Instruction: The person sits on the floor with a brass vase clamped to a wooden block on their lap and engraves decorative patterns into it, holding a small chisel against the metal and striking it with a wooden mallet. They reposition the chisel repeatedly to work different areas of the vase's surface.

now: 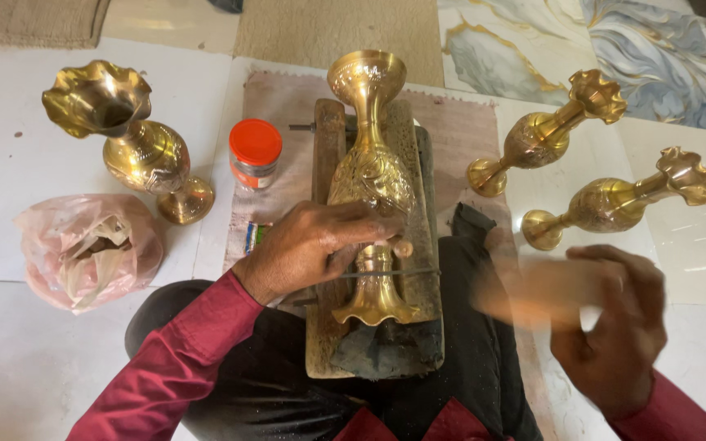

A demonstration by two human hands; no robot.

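1. Lying on its side along a worn wooden block (330, 245) over the lap: one engraved brass vase with a flared mouth (372, 175), mouth toward the far side, foot toward the body, on a dark pad (386, 347).
2. Work judged to be mid-way: chased pattern already visible on the belly of this vase; neck and foot plainer, likely left to do.
3. Left hand (312, 245) laid over the lower stem of the vase, fingers curled and pressed down, grip pinching a thin metal rod-like tool (390, 273) that crosses the stem just above the foot.
4. Right hand (614, 327) raised to the right, well apart from the vase, grip closed round a pale wooden handle (533, 290) blurred by motion; head of that tool not made out.
5. Standing to the left on the pale floor (2, 147): a larger brass vase with wavy rim (136, 147); lying to the right: two slim brass vases (545, 135) (614, 200), all patterned, judged finished or waiting.
6. Near the block: a small jar with orange lid (255, 155) and a pink plastic bag (87, 249), both untouched.
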